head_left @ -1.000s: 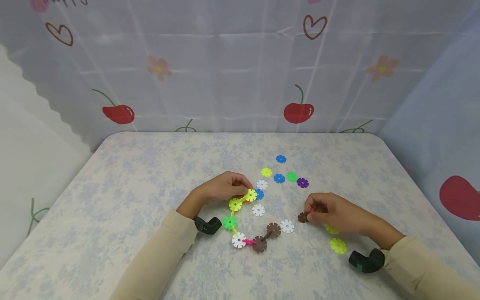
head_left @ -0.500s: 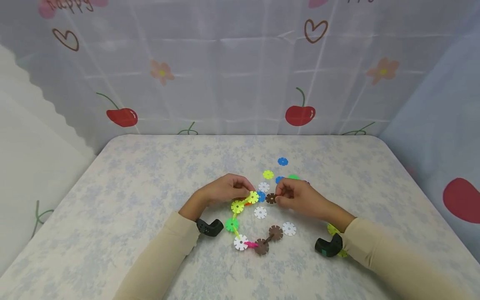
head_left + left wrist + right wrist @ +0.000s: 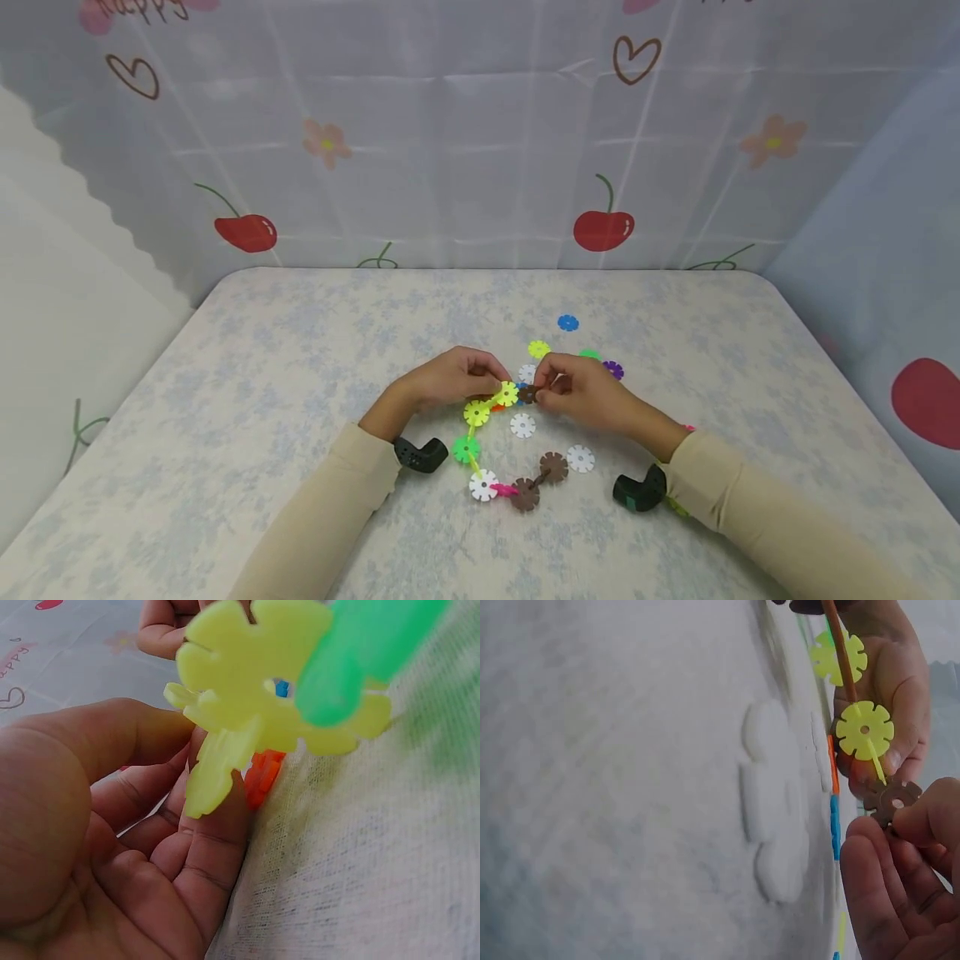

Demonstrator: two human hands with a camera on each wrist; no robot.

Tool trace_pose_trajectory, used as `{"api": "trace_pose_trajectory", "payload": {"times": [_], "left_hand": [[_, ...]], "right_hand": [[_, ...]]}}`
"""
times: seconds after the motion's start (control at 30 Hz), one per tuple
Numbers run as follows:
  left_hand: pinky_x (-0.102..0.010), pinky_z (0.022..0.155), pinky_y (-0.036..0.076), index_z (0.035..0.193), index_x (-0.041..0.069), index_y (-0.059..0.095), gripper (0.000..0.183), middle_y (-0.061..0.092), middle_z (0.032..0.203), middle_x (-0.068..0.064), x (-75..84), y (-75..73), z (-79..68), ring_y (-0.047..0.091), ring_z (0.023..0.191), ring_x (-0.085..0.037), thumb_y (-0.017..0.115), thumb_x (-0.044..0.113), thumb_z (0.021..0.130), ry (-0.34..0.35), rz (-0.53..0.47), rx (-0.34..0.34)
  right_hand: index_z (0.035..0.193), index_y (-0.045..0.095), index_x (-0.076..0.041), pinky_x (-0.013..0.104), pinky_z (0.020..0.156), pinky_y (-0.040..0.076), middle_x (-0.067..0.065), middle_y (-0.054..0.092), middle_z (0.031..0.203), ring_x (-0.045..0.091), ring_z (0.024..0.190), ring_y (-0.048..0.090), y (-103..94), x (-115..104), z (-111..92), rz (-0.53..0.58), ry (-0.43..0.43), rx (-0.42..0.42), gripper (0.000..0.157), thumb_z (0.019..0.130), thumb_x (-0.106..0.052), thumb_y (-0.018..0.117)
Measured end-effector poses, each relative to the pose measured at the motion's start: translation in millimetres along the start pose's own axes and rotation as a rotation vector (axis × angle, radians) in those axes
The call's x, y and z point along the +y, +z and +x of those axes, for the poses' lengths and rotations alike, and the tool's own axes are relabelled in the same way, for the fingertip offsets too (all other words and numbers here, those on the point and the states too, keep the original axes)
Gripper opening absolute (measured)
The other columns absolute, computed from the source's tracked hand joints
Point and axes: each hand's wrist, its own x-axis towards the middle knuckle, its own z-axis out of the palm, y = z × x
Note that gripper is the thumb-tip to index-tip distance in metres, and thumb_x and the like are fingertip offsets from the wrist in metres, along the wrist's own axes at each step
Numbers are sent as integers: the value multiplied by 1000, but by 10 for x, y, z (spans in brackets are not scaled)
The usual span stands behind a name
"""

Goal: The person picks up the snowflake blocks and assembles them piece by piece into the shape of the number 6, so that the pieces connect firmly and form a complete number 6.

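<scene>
My left hand (image 3: 448,382) grips the upper end of a curved chain of notched plastic discs. By its fingertips is a yellow disc (image 3: 507,393), followed down the chain by another yellow disc (image 3: 476,413), a green disc (image 3: 466,450), a white disc (image 3: 483,485), a pink piece (image 3: 504,490) and brown discs (image 3: 554,467). Between thumb and fingers my right hand (image 3: 592,393) pinches a separate brown disc (image 3: 885,796). Its edge is right at the tip of an edge-on yellow piece (image 3: 875,761) of the chain in the right wrist view. The left fingertips are partly hidden there.
Loose discs lie on the patterned tablecloth: a white disc (image 3: 522,426) inside the chain's curve, another white disc (image 3: 581,458), and a blue disc (image 3: 567,322), yellow disc (image 3: 538,349) and purple disc (image 3: 612,369) farther back. An orange disc (image 3: 263,778) lies below the left fingers.
My right hand has carried the brown disc leftward from the right side to the chain's upper end. The left hand has stayed at the chain, holding it.
</scene>
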Motion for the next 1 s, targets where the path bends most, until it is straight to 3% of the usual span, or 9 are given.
{"api": "trace_pose_trajectory", "payload": {"times": [0.17, 0.4, 0.67, 1.0], "left_hand": [[-27, 74, 48, 114, 0, 71, 19, 65, 92, -3, 0, 0, -1, 55, 81, -14, 61, 7, 100, -2, -3, 1], [-28, 73, 49, 110, 3, 74, 16, 68, 93, -4, 33, 12, -19, 57, 80, -15, 64, 8, 99, -20, 1, 36], [-28, 67, 48, 103, 1, 77, 11, 67, 80, -5, 59, 31, -30, 57, 71, -15, 69, 6, 96, 18, -23, 65], [-28, 67, 51, 102, -4, 75, 11, 69, 81, -8, -3, 32, -4, 61, 71, -16, 67, 0, 96, 16, -129, 44]], "right_hand": [[91, 61, -12, 30, 69, 54, -2, 68, 89, 17, 79, 64, 4, -24, 5, -47, -17, 8, 19, 89, 3, 72], [86, 60, -10, 30, 72, 57, 7, 70, 91, 15, 83, 70, 22, -32, 21, -67, -77, -25, 20, 87, 5, 73], [78, 62, -13, 27, 62, 55, -6, 69, 81, 6, 72, 66, 11, -80, 44, -179, -97, -39, 22, 85, 4, 75], [74, 60, -14, 25, 58, 50, -8, 63, 75, 6, 66, 58, 27, -91, 57, -228, -134, -29, 26, 82, 6, 73]]}}
